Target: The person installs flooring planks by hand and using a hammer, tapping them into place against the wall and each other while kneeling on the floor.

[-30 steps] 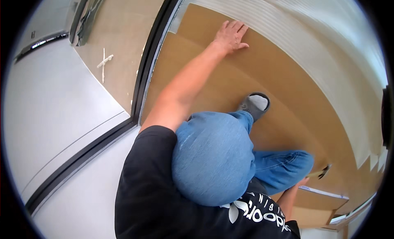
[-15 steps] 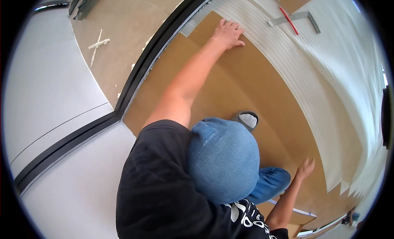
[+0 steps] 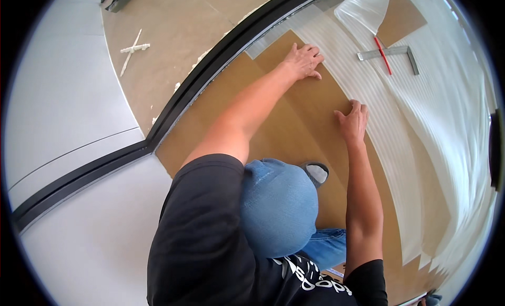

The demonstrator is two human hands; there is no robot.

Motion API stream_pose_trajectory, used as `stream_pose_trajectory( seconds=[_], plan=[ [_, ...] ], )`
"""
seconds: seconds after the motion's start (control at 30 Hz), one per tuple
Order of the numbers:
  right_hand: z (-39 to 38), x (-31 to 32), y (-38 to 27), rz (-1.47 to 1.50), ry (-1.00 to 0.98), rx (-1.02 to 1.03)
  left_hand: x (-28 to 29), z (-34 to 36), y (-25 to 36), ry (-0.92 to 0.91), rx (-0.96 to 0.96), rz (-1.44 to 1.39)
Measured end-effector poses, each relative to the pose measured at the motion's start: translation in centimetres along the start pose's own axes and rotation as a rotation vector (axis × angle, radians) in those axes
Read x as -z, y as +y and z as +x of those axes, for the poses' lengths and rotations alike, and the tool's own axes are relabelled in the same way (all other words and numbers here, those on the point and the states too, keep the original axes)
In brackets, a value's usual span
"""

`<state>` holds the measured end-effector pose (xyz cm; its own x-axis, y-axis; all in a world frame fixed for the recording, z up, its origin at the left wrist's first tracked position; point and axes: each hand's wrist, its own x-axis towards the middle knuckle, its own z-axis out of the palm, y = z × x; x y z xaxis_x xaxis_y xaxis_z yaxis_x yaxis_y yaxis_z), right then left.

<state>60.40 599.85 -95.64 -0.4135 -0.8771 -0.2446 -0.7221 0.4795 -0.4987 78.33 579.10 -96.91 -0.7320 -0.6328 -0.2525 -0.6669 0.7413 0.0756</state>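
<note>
A brown wood-look floor plank (image 3: pixel 327 103) lies along the outer edge of the laid boards (image 3: pixel 221 103). Near its far end my left hand (image 3: pixel 303 61) rests on top, thumb spread and fingers bent toward the outer edge. Farther along that edge is my right hand (image 3: pixel 353 119), thumb apart on the surface and fingertips at the plank's border. Both hands look open, pressing on the plank rather than wrapped round it. Whether any fingertips reach under the edge, I cannot tell.
A black door or window track (image 3: pixel 210 67) borders the boards on the left. White foam underlay (image 3: pixel 421 143) spreads to the right, carrying a grey metal pull bar (image 3: pixel 413 61), a red stick-like tool (image 3: pixel 383 55) and a loose brown board piece (image 3: pixel 402 19). My shoe (image 3: pixel 316 174) stands on the boards.
My right hand has moved forward from low on the right to the plank's edge near my left hand. My left hand stays on the plank's far end. The view has shifted slightly.
</note>
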Motion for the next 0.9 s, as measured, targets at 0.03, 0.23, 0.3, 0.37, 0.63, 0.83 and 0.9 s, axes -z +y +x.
stream_pose_trajectory(
  seconds=[0.03, 0.23, 0.3, 0.37, 0.63, 0.83, 0.9],
  plan=[
    [0.1, 0.0, 0.0, -0.001, 0.001, -0.005, 0.0, -0.1, -0.1, 0.039, -0.016, 0.025],
    [-0.5, 0.6, -0.8, -0.067, 0.085, 0.031, -1.1, -0.4, -1.0, 0.188, -0.047, -0.019],
    [-0.1, -0.3, 0.2, -0.065, 0.074, 0.09, -1.6, 0.3, -0.9, 0.093, -0.038, 0.0],
    [0.8, -0.8, 1.5, -0.076, 0.059, 0.095, -1.3, 1.6, -0.8, 0.026, -0.044, 0.033],
    [-0.3, -2.1, 1.7, -0.115, 0.113, 0.123, -2.9, -0.2, 0.0, 0.029, 0.013, 0.016],
    [0.1, -1.0, 2.5, -0.095, 0.032, 0.117, -2.2, 0.6, 1.1, -0.03, 0.014, 0.069],
    [1.0, -1.5, 2.0, -0.121, 0.058, 0.131, -2.1, 0.9, 0.3, 0.02, 0.009, 0.1]
  ],
)
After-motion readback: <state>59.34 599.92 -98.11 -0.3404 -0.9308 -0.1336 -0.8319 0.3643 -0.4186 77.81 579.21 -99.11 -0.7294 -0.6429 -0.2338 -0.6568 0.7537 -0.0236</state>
